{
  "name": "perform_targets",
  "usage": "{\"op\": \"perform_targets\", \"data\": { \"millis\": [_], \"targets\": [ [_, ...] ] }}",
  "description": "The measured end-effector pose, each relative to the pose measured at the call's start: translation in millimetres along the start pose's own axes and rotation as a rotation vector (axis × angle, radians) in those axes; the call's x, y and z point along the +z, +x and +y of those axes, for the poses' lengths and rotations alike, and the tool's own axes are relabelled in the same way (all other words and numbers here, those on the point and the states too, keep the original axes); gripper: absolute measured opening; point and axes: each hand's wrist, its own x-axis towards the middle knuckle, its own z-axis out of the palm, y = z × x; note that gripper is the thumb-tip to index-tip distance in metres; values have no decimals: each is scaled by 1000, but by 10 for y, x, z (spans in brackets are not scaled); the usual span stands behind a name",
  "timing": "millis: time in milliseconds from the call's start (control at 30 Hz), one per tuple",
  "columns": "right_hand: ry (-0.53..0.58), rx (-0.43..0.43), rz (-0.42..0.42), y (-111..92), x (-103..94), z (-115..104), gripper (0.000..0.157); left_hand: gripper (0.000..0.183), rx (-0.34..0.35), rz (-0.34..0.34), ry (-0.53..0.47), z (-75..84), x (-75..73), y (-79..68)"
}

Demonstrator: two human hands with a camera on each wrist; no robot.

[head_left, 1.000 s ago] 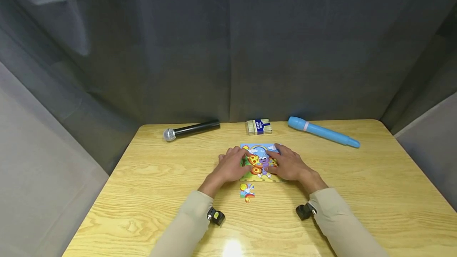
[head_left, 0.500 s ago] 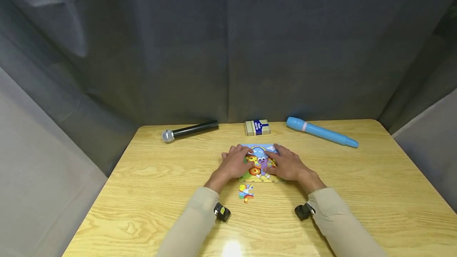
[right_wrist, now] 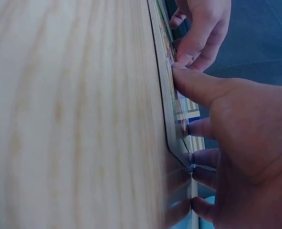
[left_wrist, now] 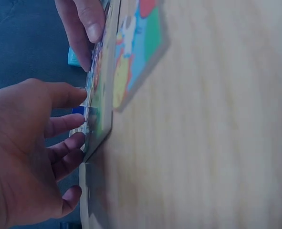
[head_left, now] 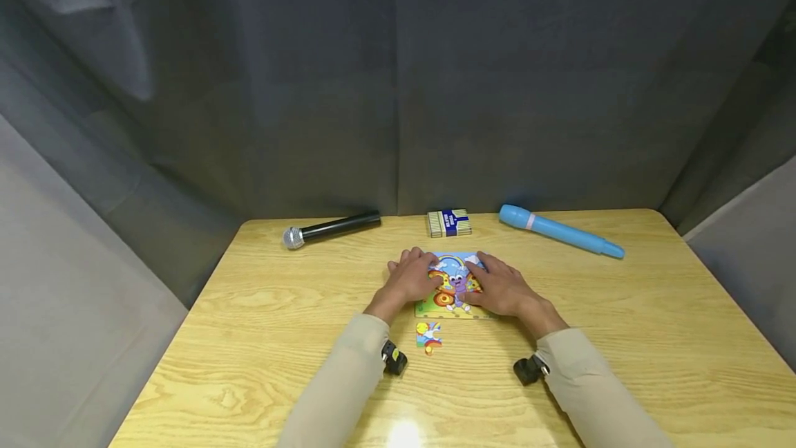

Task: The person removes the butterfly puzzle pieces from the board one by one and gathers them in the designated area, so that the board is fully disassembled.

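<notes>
A jigsaw puzzle point(head_left: 457, 299) with a cartoon butterfly, flowers and a rainbow lies flat on the table. My left hand point(head_left: 409, 281) rests on its left part, the thumb reaching in over the picture. Opposite it, my right hand point(head_left: 502, 287) lies over the right part with fingers spread. In the left wrist view the fingertips point(left_wrist: 76, 140) touch the puzzle near its corner. The right wrist view likewise has the thumb and fingers touching the board point(right_wrist: 165, 102). Just below the puzzle lies a loose puzzle piece point(head_left: 429, 334) with a sun on it.
Along the back of the wooden table point(head_left: 280, 337) lie a black microphone point(head_left: 332, 228), a pack of small sticks point(head_left: 449, 222) with a blue label, and a blue microphone-shaped stick point(head_left: 560, 231). A dark curtain point(head_left: 323, 88) hangs behind.
My left hand and forearm have shifted a little to the right, with the fingers moving slightly on the puzzle's left part. The right hand stays nearly where it was. The loose piece has not moved.
</notes>
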Motion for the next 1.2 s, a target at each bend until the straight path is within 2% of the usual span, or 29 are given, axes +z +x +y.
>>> {"op": "perform_targets", "data": {
  "millis": [267,500,767,1200],
  "targets": [
    [-3,4,3,-16,27,-21,76,39,-37,-16,-40,12,13,77],
    [1,6,6,-15,24,-44,77,34,-49,-16,-61,4,1,92],
    [-5,-4,2,0,29,-48,77,31,-93,-41,-115,-9,11,115],
    [-17,-2,-7,18,30,-52,77,31,-91,-20,-83,-8,-12,126]
  ]
}}
